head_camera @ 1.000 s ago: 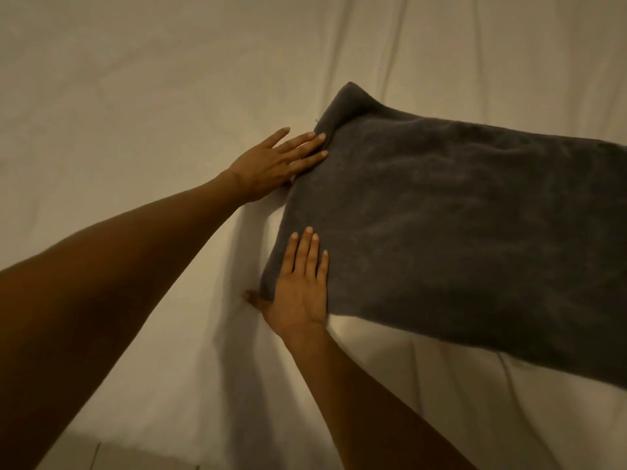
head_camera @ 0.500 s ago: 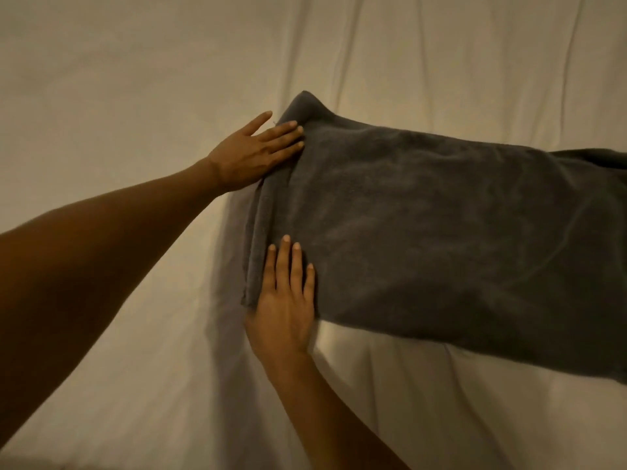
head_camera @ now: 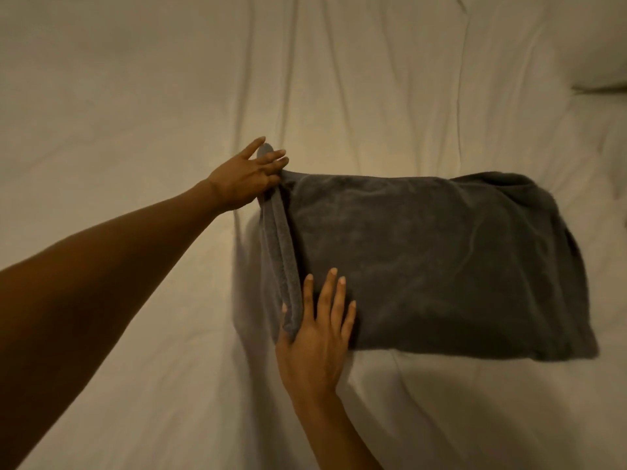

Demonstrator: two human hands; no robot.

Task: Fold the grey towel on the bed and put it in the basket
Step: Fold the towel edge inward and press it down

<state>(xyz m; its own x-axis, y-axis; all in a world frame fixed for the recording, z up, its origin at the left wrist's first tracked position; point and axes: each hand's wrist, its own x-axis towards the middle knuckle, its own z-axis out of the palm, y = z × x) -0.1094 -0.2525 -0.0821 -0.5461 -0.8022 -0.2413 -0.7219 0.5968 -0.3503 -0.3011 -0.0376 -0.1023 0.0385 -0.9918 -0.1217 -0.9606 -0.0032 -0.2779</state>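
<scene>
The grey towel [head_camera: 441, 259] lies folded into a wide rectangle on the white bed sheet [head_camera: 135, 96]. Its left edge is raised into a rolled ridge off the sheet. My left hand [head_camera: 244, 178] pinches the towel's far left corner, which sticks up between the fingers. My right hand [head_camera: 319, 337] holds the near left corner, with the thumb on the outer side of the raised edge and straight fingers lying on top of the towel. The basket is not in view.
Wrinkled white sheet surrounds the towel on all sides. A pale pillow [head_camera: 600, 42] sits at the far right corner of the view.
Both hands went from lying flat on the towel's left end to taking hold of its left corners, and that edge has lifted off the sheet. The view shifted, showing the towel's right end.
</scene>
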